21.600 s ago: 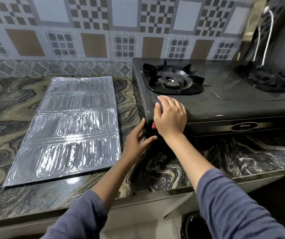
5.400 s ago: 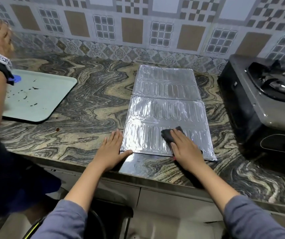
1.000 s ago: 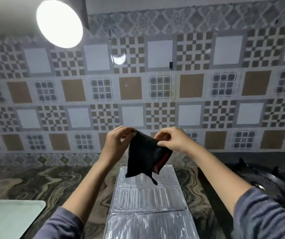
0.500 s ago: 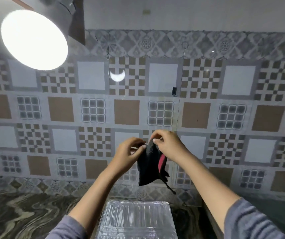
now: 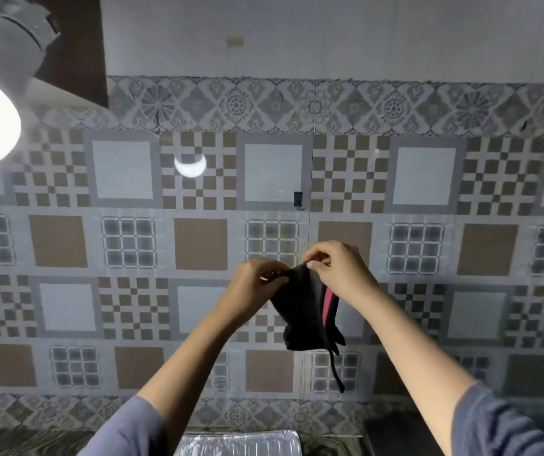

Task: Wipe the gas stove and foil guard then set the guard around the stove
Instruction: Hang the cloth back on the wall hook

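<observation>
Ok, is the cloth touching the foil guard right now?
Apart. The head view shows the cloth pinched aloft by the left hand and right hand; its dangling thread ends clear above the foil guard at the bottom edge.

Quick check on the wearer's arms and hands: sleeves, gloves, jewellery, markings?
Both arms wear greyish-blue long sleeves, the left sleeve and right sleeve pushed up so the forearms are bare. The left hand and right hand are bare: no gloves, and no rings, watch or bracelet show. No markings visible on the fabric.
</observation>
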`<action>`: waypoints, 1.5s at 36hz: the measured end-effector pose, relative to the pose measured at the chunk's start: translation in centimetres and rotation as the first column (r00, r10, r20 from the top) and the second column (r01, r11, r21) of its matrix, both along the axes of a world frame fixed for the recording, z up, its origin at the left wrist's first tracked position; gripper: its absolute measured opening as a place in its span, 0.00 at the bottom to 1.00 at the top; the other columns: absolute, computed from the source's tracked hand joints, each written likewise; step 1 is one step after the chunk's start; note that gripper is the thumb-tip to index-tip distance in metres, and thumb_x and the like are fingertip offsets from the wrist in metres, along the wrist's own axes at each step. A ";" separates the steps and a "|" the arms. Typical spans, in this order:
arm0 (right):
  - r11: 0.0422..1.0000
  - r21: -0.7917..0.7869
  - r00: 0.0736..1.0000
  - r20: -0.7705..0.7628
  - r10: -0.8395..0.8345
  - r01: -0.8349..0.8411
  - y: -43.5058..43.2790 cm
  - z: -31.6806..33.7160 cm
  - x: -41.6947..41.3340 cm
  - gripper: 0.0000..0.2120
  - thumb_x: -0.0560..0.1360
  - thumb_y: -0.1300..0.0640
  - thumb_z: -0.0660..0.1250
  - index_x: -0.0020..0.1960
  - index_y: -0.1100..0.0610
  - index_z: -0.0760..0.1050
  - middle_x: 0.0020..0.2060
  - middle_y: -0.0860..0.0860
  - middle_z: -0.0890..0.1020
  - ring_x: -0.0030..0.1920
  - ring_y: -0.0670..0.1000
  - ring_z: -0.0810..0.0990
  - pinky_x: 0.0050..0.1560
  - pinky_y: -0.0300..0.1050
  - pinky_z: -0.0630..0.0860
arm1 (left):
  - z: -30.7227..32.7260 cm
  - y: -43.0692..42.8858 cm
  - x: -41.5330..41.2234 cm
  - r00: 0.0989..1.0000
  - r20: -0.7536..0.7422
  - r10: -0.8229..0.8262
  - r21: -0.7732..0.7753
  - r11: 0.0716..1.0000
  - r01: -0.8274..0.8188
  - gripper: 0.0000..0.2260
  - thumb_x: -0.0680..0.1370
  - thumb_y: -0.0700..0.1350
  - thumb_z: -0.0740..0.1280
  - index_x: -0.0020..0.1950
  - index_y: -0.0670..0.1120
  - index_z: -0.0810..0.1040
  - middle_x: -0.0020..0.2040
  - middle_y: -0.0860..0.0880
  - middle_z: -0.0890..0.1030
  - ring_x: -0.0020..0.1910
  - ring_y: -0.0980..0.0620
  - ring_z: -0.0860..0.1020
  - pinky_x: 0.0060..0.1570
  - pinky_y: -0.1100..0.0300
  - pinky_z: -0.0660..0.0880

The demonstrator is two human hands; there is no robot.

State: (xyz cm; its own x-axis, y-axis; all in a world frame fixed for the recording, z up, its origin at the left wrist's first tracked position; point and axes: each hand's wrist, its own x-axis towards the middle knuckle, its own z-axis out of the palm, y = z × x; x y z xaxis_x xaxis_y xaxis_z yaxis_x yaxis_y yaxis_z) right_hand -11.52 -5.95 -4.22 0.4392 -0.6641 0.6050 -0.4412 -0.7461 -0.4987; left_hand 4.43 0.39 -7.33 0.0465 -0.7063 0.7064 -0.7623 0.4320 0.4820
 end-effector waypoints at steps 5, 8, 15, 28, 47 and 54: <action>0.999 -0.023 0.995 -0.100 -0.027 0.025 -2.4 1.2 -1.7 0.05 0.73 0.62 0.69 0.47 0.57 0.81 0.45 0.52 0.82 0.46 0.48 0.79 0.49 0.38 0.72 | 1.8 -2.7 0.8 0.990 0.138 0.006 0.029 1.000 -0.010 0.08 0.75 0.38 0.67 0.53 0.43 0.81 0.50 0.49 0.80 0.47 0.55 0.79 0.49 0.67 0.77; 0.997 -0.065 0.996 -0.073 -0.048 0.043 -4.0 1.8 -1.4 0.06 0.73 0.63 0.68 0.48 0.57 0.82 0.46 0.53 0.83 0.47 0.49 0.80 0.51 0.39 0.74 | 3.0 -4.4 1.0 0.974 0.224 0.033 0.000 0.999 -0.033 0.08 0.75 0.39 0.66 0.53 0.43 0.81 0.51 0.47 0.80 0.47 0.54 0.79 0.52 0.62 0.78; 0.959 -0.235 0.968 0.229 -0.102 0.157 -7.6 4.1 1.5 0.05 0.73 0.64 0.68 0.47 0.59 0.83 0.45 0.54 0.85 0.46 0.50 0.82 0.48 0.37 0.74 | 6.7 -8.3 1.5 0.964 0.173 0.202 -0.243 0.957 -0.157 0.09 0.76 0.37 0.65 0.53 0.41 0.81 0.50 0.45 0.81 0.45 0.55 0.77 0.44 0.74 0.71; 0.877 -0.419 0.898 0.438 -0.031 0.235 -12.3 3.7 5.5 0.05 0.71 0.68 0.68 0.43 0.61 0.82 0.41 0.55 0.81 0.41 0.53 0.79 0.43 0.44 0.78 | 6.9 -12.8 3.3 0.949 0.070 0.308 -0.469 0.850 -0.241 0.09 0.77 0.39 0.64 0.53 0.43 0.81 0.50 0.46 0.79 0.49 0.50 0.76 0.51 0.60 0.75; 0.892 -0.434 0.934 0.356 0.042 0.125 -10.9 0.4 5.2 0.17 0.74 0.56 0.69 0.61 0.58 0.76 0.54 0.54 0.80 0.54 0.51 0.79 0.55 0.36 0.71 | 3.8 -11.7 2.6 0.995 -0.088 0.053 -0.369 0.926 -0.082 0.14 0.77 0.46 0.64 0.62 0.44 0.76 0.54 0.54 0.73 0.55 0.57 0.73 0.50 0.75 0.72; 0.878 -0.455 0.926 0.374 0.040 0.146 -11.4 0.3 5.7 0.15 0.72 0.61 0.69 0.59 0.61 0.77 0.48 0.55 0.78 0.48 0.50 0.76 0.52 0.30 0.67 | 2.8 -11.9 3.1 0.997 -0.005 0.076 -0.348 0.934 -0.073 0.17 0.78 0.49 0.62 0.65 0.46 0.74 0.59 0.52 0.76 0.61 0.55 0.72 0.60 0.63 0.71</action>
